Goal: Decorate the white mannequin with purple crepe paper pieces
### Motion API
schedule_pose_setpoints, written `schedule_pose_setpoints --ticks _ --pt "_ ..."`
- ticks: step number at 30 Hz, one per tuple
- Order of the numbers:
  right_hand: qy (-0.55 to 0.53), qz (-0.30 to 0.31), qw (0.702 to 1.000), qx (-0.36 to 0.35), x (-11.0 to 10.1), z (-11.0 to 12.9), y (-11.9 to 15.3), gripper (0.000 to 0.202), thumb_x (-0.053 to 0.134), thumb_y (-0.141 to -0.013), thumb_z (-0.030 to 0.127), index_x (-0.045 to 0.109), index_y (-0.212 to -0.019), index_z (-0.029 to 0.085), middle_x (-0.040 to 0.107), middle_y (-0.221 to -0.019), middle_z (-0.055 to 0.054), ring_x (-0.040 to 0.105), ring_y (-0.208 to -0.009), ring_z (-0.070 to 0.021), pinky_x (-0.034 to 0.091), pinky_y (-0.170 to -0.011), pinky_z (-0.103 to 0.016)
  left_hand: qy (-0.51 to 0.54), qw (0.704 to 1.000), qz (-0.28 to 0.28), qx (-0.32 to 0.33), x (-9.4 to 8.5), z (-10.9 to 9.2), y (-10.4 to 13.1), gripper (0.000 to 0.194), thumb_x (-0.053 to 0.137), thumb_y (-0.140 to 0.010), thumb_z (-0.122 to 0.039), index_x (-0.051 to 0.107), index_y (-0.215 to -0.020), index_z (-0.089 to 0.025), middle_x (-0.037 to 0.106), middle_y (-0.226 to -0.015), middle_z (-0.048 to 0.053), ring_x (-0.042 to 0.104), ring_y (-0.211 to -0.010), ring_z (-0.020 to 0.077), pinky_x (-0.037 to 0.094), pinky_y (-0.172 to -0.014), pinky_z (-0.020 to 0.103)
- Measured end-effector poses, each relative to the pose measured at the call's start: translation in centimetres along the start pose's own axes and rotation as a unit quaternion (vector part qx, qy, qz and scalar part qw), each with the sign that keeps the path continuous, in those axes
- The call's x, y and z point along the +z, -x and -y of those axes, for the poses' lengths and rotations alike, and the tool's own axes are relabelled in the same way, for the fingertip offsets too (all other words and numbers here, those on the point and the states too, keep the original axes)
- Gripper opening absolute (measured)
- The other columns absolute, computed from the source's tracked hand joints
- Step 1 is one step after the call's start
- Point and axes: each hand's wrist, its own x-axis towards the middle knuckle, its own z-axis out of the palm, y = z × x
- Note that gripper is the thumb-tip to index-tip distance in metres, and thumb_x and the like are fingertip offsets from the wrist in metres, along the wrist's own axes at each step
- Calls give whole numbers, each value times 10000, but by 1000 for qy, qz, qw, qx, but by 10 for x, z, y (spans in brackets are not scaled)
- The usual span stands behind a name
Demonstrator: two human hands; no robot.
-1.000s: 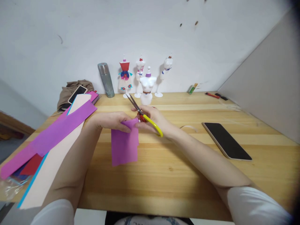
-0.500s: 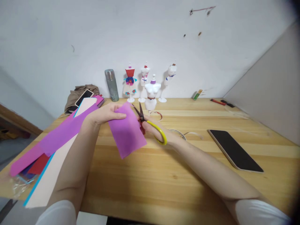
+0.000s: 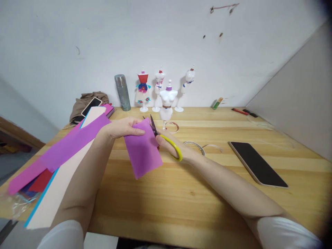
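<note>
Above the table's middle, my left hand (image 3: pixel 127 127) pinches the upper left edge of a purple sheet (image 3: pixel 142 150) that looks like crepe paper or thin felt. The sheet hangs down, roughly rectangular. My right hand (image 3: pixel 166 141) grips a pair of scissors (image 3: pixel 170 144) with a yellow handle loop and dark blades. The blades are apart and point up and to the left, at the sheet's upper right edge. Part of the lower handle is hidden behind my fingers and the sheet.
Layered coloured sheets (image 3: pixel 70 147) lie at left. Small white dress forms (image 3: pixel 168 98), some dressed, and a grey-green thermos (image 3: pixel 122 92) stand along the wall. A phone (image 3: pixel 258 164) lies at right. Rolls of tape or ribbon (image 3: pixel 194 143) lie beyond my right forearm.
My left hand has shifted slightly right with the purple sheet, now closer to the scissors. The scissor blades now reach over the sheet's upper edge. The view has moved a little.
</note>
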Motion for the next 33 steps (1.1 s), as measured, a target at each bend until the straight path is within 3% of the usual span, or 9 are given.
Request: schedule_pose_setpoints --ticks 7,17,33 --pt "-11 2 1000 5 0 4 -1 366 488 -946 577 512 -879 219 523 -838 -27 501 -763 -175 482 -676 -324 -2 1000 23 5 6 -5 -1 322 814 -778 -391 755 -992 -158 781 -977 48 715 -840 179 549 -763 261" --pt "7 -7 1000 17 0 -4 -1 432 435 -961 642 457 -860 222 457 -726 12 448 -636 -149 396 -594 -310 -9 999 32 1 5 -2 -3 337 793 -798 -424 745 -995 -155 782 -986 59 723 -834 193 556 -756 270" --pt "9 -7 1000 22 0 -9 -1 470 434 -954 674 451 -805 229 477 -678 8 469 -595 -153 382 -556 -321 -47 999 17 16 5 0 -4 357 786 -793 -458 752 -988 -160 783 -995 59 723 -856 197 558 -762 268"
